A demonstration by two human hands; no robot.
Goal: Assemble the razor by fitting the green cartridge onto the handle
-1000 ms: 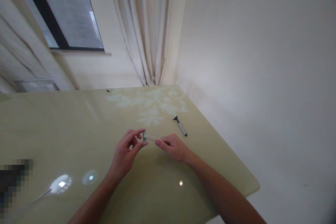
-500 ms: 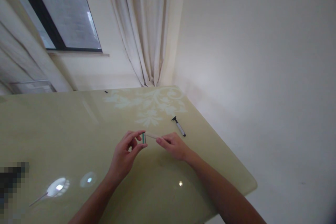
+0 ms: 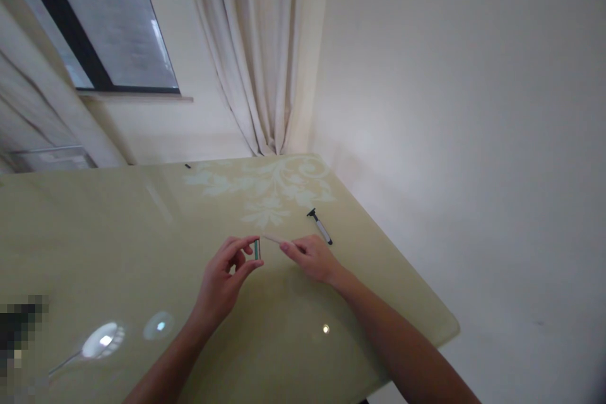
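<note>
Between thumb and fingertips, my left hand (image 3: 227, 271) pinches a small green and dark razor cartridge (image 3: 257, 249) upright over the table. My right hand (image 3: 312, 257) is closed on a thin pale stick (image 3: 272, 239), whose tip points left toward the top of the cartridge with a small gap between them. Just beyond my right hand, a razor (image 3: 320, 227) with a grey and black handle lies on the table, its black head pointing away.
The glossy greenish table (image 3: 142, 246) has a white floral pattern near its far corner. A tiny black piece (image 3: 188, 166) lies at the far edge. Curtains (image 3: 265, 50) and a window stand behind; a white wall borders the right side.
The view has shifted slightly. The stick's tip, close against the cartridge before, now stands a little apart from it. Both hands keep their hold.
</note>
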